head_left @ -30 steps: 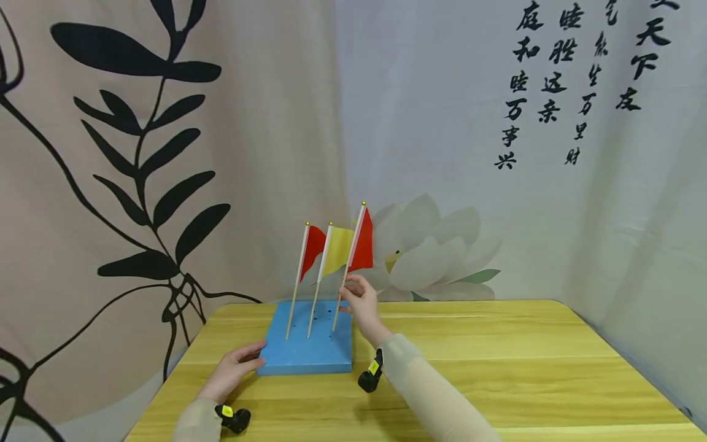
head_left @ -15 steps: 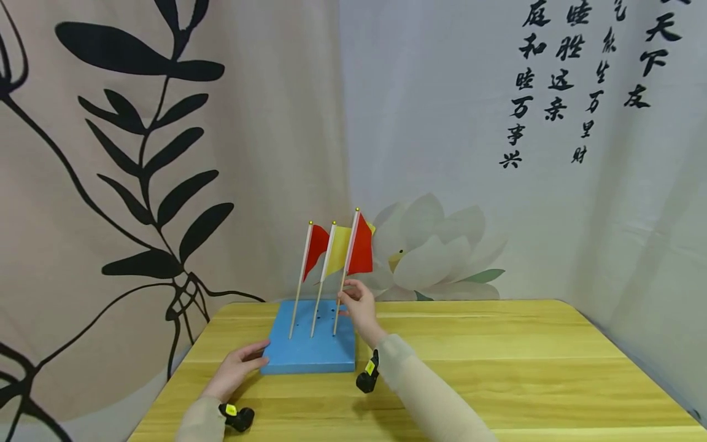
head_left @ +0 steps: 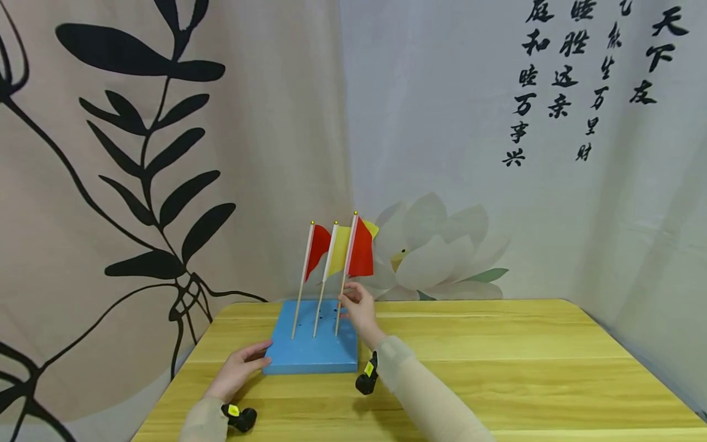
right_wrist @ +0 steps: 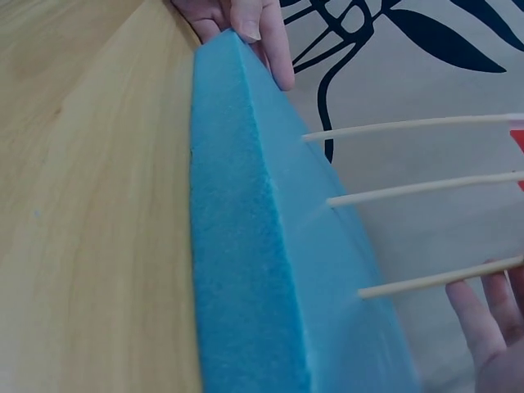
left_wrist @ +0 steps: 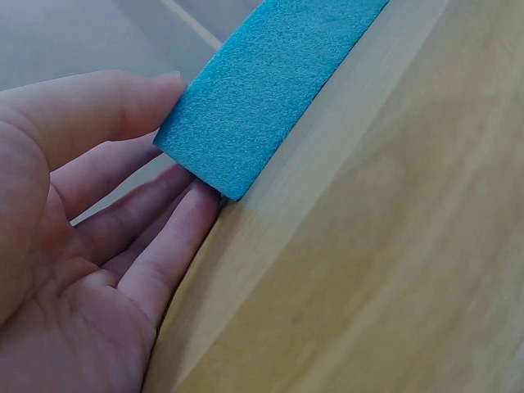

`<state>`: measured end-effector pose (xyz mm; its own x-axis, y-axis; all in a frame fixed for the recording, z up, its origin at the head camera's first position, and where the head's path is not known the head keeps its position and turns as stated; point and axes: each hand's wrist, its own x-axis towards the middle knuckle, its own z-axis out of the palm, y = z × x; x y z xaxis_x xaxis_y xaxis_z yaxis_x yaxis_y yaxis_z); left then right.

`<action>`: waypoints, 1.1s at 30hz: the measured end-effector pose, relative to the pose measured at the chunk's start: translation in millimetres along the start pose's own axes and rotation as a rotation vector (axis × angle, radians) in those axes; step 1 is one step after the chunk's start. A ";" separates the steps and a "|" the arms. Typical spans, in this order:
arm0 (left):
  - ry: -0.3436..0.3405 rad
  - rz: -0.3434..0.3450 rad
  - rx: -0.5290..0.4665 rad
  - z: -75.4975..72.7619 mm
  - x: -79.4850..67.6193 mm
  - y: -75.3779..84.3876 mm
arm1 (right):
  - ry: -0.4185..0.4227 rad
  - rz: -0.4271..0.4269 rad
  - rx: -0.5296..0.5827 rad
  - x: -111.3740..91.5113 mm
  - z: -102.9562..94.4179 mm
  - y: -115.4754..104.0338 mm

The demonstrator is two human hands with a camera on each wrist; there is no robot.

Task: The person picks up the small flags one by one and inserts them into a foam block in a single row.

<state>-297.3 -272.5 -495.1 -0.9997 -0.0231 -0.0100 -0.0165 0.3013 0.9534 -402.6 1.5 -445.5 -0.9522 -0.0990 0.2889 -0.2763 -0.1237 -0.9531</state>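
Note:
A blue foam board (head_left: pixel 309 362) lies on the wooden table, with two small flags standing in it: a red flag (head_left: pixel 317 250) on the left and a yellow flag (head_left: pixel 338 252) beside it. My right hand (head_left: pixel 360 312) pinches the thin wooden stick of another red flag (head_left: pixel 361 248), to the right of the yellow one. That stick's lower end meets the board top in the right wrist view, in line with the other two sticks (right_wrist: pixel 409 190). My left hand (head_left: pixel 234 370) rests its fairly straight fingers and thumb (left_wrist: pixel 123 102) against the board's left side near the front corner.
Several small dark holes (head_left: pixel 336 310) dot the board's top toward the back. The table (head_left: pixel 497 362) reaches out to the right of the board. Behind it hangs a curtain (head_left: pixel 276 153) printed with plants and characters. Each wrist wears a black camera (head_left: pixel 367 376).
The red flag in my right hand has come down lower and stands more upright. My left hand stays at the board's side. The whole head view has shifted slightly.

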 end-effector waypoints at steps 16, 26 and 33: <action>-0.007 -0.010 -0.007 0.2 -0.2 2.3 | -0.017 0.011 0.036 -6.4 -2.0 5.2; -0.014 -0.012 -0.005 -0.9 0.7 -0.6 | -0.022 0.040 0.063 -2.3 -2.9 11.1; -0.014 -0.011 0.005 -0.9 1.4 -0.5 | -0.053 0.055 0.077 -14.8 -3.9 -15.3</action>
<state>-298.6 -273.5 -495.4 -0.9996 -0.0128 -0.0252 -0.0279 0.3057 0.9517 -384.7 8.7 -435.6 -0.9569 -0.1594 0.2429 -0.2113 -0.1919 -0.9584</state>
